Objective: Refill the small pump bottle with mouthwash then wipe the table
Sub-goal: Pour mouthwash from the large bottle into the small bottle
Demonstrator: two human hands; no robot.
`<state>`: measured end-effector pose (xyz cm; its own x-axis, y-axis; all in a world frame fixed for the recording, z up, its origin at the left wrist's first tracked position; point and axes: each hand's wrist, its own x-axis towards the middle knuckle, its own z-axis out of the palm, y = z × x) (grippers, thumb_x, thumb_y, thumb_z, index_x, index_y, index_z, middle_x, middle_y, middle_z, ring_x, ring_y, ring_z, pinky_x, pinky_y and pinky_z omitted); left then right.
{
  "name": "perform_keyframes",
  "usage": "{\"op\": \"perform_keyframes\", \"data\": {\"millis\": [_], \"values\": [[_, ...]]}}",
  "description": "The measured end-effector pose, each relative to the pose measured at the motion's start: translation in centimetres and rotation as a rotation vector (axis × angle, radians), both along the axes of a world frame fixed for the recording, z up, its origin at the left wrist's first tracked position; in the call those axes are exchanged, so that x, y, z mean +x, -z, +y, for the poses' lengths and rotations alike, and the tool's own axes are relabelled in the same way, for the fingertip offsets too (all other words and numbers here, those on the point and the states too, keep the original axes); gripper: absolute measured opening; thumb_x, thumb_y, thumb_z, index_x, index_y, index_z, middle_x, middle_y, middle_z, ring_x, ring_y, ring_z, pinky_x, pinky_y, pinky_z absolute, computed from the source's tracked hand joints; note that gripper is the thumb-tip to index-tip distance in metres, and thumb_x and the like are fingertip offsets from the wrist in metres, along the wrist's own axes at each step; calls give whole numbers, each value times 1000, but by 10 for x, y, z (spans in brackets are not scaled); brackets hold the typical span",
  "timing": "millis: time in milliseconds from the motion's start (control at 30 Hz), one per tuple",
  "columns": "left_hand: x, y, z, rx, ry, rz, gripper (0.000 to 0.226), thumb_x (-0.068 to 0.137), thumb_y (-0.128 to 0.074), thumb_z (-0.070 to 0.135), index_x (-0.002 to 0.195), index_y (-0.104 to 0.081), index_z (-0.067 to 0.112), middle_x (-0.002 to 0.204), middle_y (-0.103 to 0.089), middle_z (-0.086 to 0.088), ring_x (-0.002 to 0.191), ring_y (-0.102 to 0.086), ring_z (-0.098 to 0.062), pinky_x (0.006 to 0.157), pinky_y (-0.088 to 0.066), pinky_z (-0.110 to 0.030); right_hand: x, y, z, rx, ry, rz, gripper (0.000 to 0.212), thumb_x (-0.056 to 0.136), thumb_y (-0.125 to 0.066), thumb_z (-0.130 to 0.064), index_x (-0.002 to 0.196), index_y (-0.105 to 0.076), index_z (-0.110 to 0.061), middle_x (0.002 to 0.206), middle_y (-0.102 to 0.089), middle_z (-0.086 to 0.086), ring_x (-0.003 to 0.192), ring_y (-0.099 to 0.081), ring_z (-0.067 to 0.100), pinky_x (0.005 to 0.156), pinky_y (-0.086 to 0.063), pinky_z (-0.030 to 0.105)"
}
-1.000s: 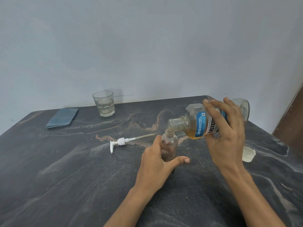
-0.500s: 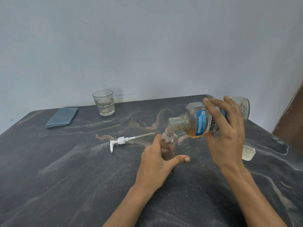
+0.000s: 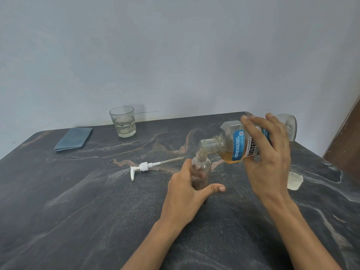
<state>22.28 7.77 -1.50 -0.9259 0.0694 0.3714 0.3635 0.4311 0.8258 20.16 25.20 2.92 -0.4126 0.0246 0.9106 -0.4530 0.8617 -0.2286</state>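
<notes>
A small clear bottle [image 3: 201, 168] stands upright near the middle of the dark marbled table [image 3: 78, 211]. My left hand [image 3: 188, 193] grips its lower body. My right hand [image 3: 266, 152] holds a large mouthwash bottle [image 3: 231, 145] with a blue label, tipped almost level, its open neck just over the small bottle's mouth. Amber liquid sits low in the big bottle. The white pump head with its tube [image 3: 148, 166] lies on the table to the left. A folded blue cloth [image 3: 74, 138] lies at the far left.
A drinking glass [image 3: 122, 121] with a little clear liquid stands near the wall. A pale round cap [image 3: 295, 180] lies on the table to the right of my right hand. A brown door edge [image 3: 348, 137] shows at the far right.
The mouthwash bottle stays tipped over the small bottle, with hardly any shift. My hands hold the same places.
</notes>
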Motion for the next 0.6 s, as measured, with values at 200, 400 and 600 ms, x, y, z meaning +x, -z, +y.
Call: {"op": "perform_keyframes", "data": {"millis": [200,400,600], "values": [[0,0,0,-1,3,-3,71,55,-70,73,106,-52,28,97,-66,15,92,-63,-5,84,-54,-37,0,0,0,-1,4,-4,88,64,-68,23,131,-43,-27,128,-44,-4,132,-33,23,108,-14,12],[0,0,0,3,3,2,70,55,-70,73,105,-52,28,94,-66,15,89,-62,-7,81,-54,-38,1,1,1,-5,1,-10,88,64,-67,23,132,-42,-28,129,-43,-4,133,-32,23,108,-15,15],[0,1,0,14,1,7,66,56,-71,72,102,-53,29,91,-66,14,85,-62,-7,77,-54,-35,0,1,0,-6,-2,-5,88,64,-67,23,132,-42,-28,129,-43,-5,133,-32,23,107,-17,18]]}}
